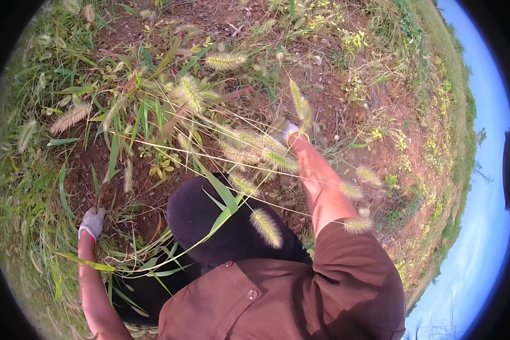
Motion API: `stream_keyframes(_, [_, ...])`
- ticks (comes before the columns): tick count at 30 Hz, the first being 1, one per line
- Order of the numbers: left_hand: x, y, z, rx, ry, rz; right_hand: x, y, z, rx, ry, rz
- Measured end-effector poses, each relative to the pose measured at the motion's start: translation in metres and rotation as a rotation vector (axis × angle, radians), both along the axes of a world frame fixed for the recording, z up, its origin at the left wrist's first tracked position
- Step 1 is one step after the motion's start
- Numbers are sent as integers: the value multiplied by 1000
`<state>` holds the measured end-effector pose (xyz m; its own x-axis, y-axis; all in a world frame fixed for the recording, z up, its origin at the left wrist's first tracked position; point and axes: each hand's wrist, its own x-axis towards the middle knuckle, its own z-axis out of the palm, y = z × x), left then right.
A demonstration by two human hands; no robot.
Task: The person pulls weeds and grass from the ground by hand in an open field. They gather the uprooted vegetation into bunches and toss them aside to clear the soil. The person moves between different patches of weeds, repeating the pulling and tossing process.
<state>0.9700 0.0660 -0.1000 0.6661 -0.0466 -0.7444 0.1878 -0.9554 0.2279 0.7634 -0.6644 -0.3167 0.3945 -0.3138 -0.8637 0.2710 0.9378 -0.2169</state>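
Note:
My left hand (92, 222), in a pale knitted work glove, is low at the left among grass. Its fingers are drawn together around thin grass stems (100, 199) close to the soil. Farther out on the right, my right hand (285, 129) wears a similar glove with a yellow cuff. Foxtail seed heads (261, 146) partly cover it, so its fingers and anything in them are hidden. Long foxtail grass stalks (204, 123) lean across from a clump at the left over my dark-clad knee (195, 212) and right forearm.
Reddish bare soil (323, 100) shows between patches of weeds. Small yellow-leaved plants (355, 39) grow along the right side. Dense grass (21, 178) fills the left. A bent green grass blade (223, 195) hangs over my knee.

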Motion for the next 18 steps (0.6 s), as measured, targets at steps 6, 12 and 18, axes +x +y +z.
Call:
stream_keyframes(6, [-3, -3, 7, 71, 9, 38, -53, 50, 11, -1240, 278, 1301])
stream_keyframes(12, [-9, -2, 17, 147, -6, 12, -41, 141, 146, -1729, 606, 1781])
stream_keyframes(18, [-2, -24, 8, 181, 31, -59, 14, 151, 247, -2001, 376, 2005])
